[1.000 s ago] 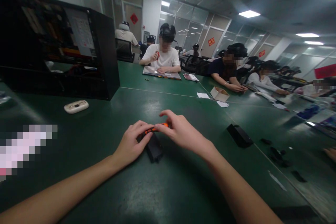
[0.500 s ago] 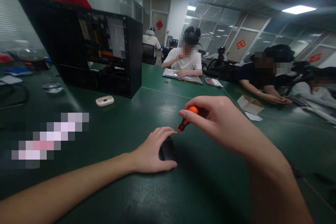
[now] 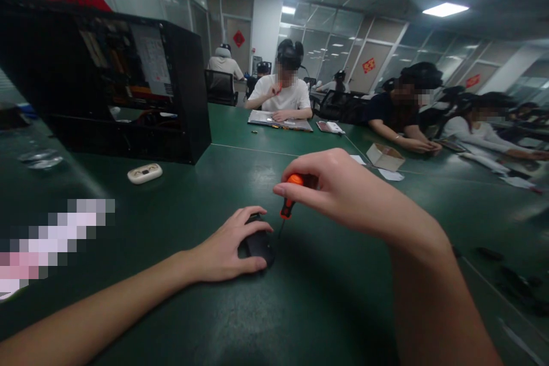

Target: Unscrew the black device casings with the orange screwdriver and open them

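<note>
On the green tabletop (image 3: 240,320), my left hand (image 3: 223,249) is wrapped around the sides of a black computer mouse (image 3: 259,246), thumb near and fingers far. My right hand (image 3: 334,189) grips the handle of an orange and black screwdriver (image 3: 288,206) between thumb and fingers. The screwdriver is held nearly upright, its thin shaft pointing down just right of the mouse. Its tip appears apart from the mouse; whether it touches the table I cannot tell.
An open black computer case (image 3: 189,91) stands at the left. In front of it lies a white earbud case (image 3: 144,174). A small open cardboard box (image 3: 385,158) sits farther right. People (image 3: 281,94) are seated across the table. Dark objects (image 3: 521,286) lie at the right.
The screwdriver has become more upright, and its tip has come away from the mouse's edge. More of the mouse now shows under my left hand. The whole view has shifted to the right.
</note>
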`<state>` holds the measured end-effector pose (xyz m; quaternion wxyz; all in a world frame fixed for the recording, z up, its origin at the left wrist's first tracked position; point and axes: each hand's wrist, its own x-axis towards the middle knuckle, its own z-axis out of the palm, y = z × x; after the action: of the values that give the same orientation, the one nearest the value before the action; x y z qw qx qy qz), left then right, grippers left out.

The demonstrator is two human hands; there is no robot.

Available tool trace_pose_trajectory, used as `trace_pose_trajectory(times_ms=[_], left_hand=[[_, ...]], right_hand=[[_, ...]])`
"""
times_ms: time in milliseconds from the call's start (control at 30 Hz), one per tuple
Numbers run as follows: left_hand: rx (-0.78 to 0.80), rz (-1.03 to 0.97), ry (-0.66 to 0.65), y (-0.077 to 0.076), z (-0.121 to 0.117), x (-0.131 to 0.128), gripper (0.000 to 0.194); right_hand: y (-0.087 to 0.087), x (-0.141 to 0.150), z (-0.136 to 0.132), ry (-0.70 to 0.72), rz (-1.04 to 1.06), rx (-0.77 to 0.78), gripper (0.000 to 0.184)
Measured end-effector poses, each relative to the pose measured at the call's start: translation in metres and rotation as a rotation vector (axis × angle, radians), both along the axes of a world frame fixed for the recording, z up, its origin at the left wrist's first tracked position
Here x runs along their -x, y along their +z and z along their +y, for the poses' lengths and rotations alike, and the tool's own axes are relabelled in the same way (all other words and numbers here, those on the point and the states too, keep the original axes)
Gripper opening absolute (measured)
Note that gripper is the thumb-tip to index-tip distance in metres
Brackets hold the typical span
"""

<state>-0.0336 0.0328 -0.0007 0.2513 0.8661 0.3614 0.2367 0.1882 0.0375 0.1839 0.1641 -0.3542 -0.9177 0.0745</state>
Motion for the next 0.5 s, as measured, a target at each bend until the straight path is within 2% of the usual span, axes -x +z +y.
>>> trace_pose_trajectory(times_ms=[500], left_hand=[[-0.069, -0.023, 0.018, 0.000, -0.002, -0.002, 0.054]], right_hand=[[-0.007, 0.012, 0.007, 0.096, 0.007, 0.043, 0.039]])
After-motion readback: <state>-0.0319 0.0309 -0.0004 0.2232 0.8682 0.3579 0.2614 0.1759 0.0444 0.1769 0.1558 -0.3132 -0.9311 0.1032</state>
